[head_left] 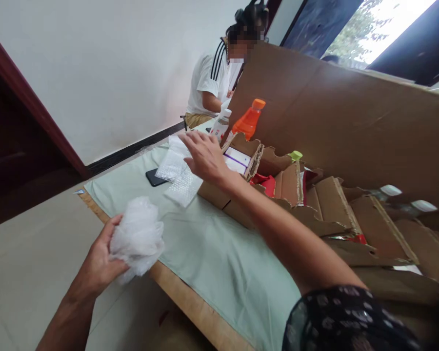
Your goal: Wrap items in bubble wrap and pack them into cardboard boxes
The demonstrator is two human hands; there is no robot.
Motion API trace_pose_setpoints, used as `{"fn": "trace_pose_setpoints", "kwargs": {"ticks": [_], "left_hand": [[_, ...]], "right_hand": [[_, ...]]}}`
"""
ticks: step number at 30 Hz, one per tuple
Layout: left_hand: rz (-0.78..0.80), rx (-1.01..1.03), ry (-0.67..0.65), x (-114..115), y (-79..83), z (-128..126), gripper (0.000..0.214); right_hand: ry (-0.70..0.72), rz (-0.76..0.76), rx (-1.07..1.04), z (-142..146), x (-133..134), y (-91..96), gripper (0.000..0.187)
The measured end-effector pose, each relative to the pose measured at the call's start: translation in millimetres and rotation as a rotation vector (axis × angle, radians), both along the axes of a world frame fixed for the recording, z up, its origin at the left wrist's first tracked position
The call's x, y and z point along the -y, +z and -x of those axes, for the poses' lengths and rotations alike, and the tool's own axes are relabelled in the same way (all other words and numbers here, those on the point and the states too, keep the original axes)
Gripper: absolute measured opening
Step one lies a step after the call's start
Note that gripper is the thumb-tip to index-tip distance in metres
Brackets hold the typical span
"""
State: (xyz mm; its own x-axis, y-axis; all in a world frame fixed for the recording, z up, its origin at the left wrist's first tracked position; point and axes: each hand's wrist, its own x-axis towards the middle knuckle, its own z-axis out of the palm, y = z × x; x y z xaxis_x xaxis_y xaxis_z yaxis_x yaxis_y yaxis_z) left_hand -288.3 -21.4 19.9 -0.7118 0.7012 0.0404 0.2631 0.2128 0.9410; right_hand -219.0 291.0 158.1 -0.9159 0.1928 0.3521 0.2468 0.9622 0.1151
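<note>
Left hand [98,263] grasps the crumpled translucent plastic bundle [139,231]; right hand [209,155] – fingers extended, no grasp visible – is nearer the bubble wrap [185,187], just to its near left.

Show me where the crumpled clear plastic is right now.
In the head view, the crumpled clear plastic is left of centre, held in the left hand, appearing against the table's wooden edge.

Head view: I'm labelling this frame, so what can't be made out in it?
All in the head view:
Left hand: some fingers hidden behind the crumpled plastic.
Dark flat object: partly covered by bubble wrap.
Clear bottle: label print too small.
White-capped bottles: lower parts hidden by cardboard.
Patterned sleeve: cut off by the bottom edge.
</note>
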Motion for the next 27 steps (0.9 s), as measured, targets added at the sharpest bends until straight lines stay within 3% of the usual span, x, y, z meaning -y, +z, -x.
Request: {"fn": "trace_pose_setpoints", "kwargs": {"ticks": [2,5,8,11,14,20,23,27], "left_hand": [[0.03,-0.087,0.026,-30.5,20.5,3.8,0.088],[0.122,-0.288,0.104,-90.5,43.4,11.0,0.087],[0.313,-0.487,0.082,-151.3,53.3,13.5,0.095],[0.502,-0.583,-0.005,-186.4,52.5,9.1,0.11],[0.517,-0.623,-0.013,-185.8,43.3,5.2,0.106],[0.402,-0.62,0.078,-153.1,9.4,18.2,0.095],[0.377,-0.601,0.023,-158.0,-1.3,33.2,0.085],[0.417,-0.57,-0.019,-170.7,1.5,41.8,0.074]], "right_hand": [[0.079,0.111,-0.091,-47.7,19.3,-25.5,0.038],[0.059,0.267,-0.162,-127.5,45.3,-89.5,0.023],[-0.083,0.349,-0.201,-193.2,65.3,-152.1,0.02],[-0.151,0.406,-0.291,-233.6,79.9,-185.3,0.019],[-0.207,0.448,-0.406,-252.3,87.8,-194.6,0.019],[-0.275,0.529,-0.429,-256.3,89.8,-196.6,0.021],[-0.274,0.575,-0.397,-255.4,91.0,-193.6,0.022],[-0.281,0.622,-0.393,-254.9,93.0,-190.4,0.023]]}}
